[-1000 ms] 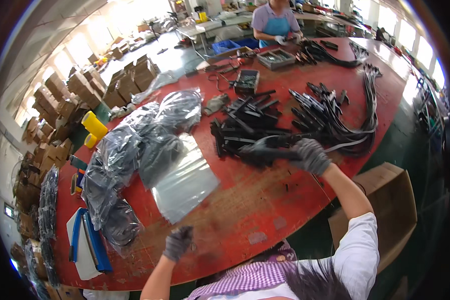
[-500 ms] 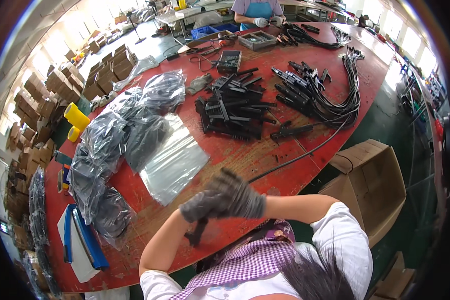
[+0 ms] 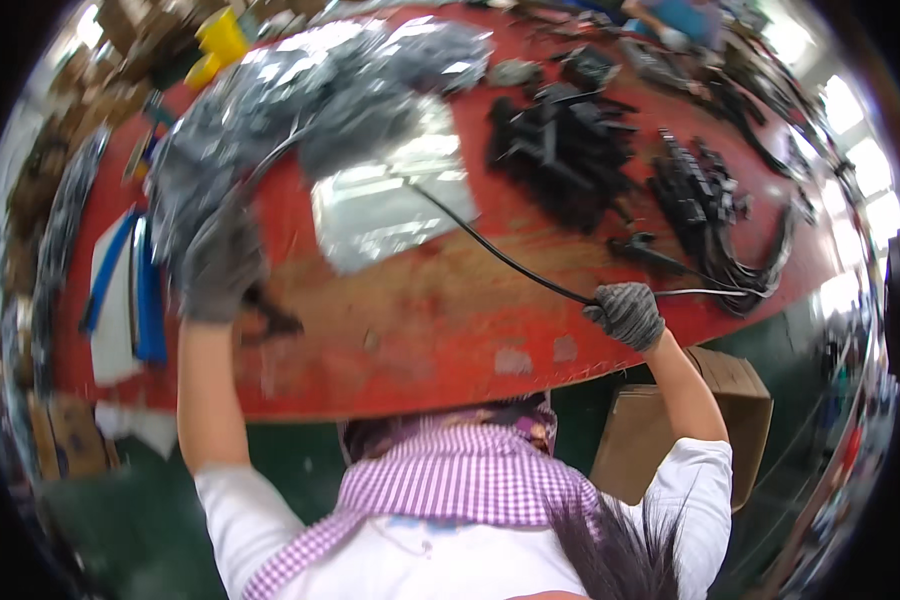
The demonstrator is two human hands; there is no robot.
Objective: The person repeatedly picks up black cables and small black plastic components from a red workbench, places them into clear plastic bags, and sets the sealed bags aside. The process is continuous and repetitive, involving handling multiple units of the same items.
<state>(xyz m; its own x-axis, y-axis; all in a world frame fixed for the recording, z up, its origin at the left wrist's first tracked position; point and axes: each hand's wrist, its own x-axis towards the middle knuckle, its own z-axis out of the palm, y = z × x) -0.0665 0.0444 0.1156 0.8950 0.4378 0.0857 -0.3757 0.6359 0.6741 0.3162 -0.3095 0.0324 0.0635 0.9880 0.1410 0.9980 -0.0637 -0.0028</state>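
Stretched between the closed left hand (image 3: 220, 265) and the right hand (image 3: 627, 312) gripping it, the black cable (image 3: 490, 250) could snag the clear bag (image 3: 385, 205) mid-worktop.

Red-topped counter (image 3: 450, 330), surface worn and scuffed. Green floor (image 3: 120, 520) beneath. Open cardboard box (image 3: 730, 400) stands off the counter's near right edge. Bright windows (image 3: 850, 160) along the right side.

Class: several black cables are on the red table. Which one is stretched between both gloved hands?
The single long cable, running from the left hand to the right hand. The other cables lie heaped, untouched.
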